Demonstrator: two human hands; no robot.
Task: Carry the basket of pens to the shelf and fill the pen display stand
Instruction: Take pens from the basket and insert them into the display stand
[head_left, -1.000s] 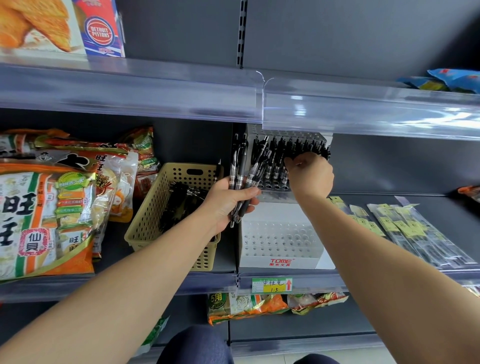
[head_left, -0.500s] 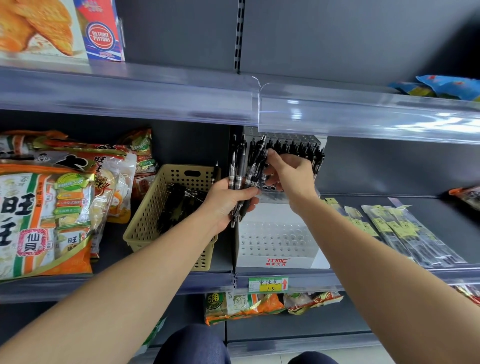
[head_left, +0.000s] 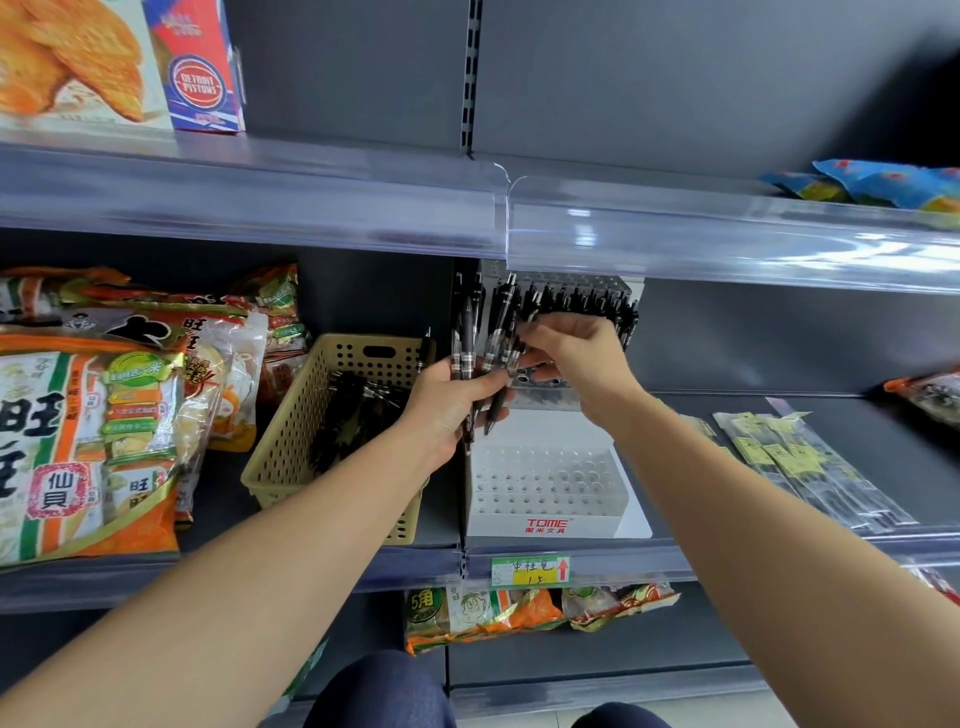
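Observation:
A white tiered pen display stand (head_left: 545, 488) sits on the middle shelf; its back row (head_left: 582, 304) holds several black pens, its front tier shows bare holes. My left hand (head_left: 447, 400) grips a bunch of black pens (head_left: 475, 343) upright just left of the stand. My right hand (head_left: 576, 353) reaches across to that bunch and pinches one pen at its top. A tan perforated basket (head_left: 296, 441) stands left of the stand with more black pens (head_left: 353, 415) lying inside.
Orange snack bags (head_left: 88, 415) fill the shelf left of the basket. Packaged pens (head_left: 800, 467) lie flat right of the stand. A clear shelf-edge strip (head_left: 519, 218) overhangs above. A yellow-green price tag (head_left: 530, 570) sits below the stand.
My right hand came away from the stand's back row, moved left to the bunch in my left hand and took hold of a pen. My left hand stayed put.

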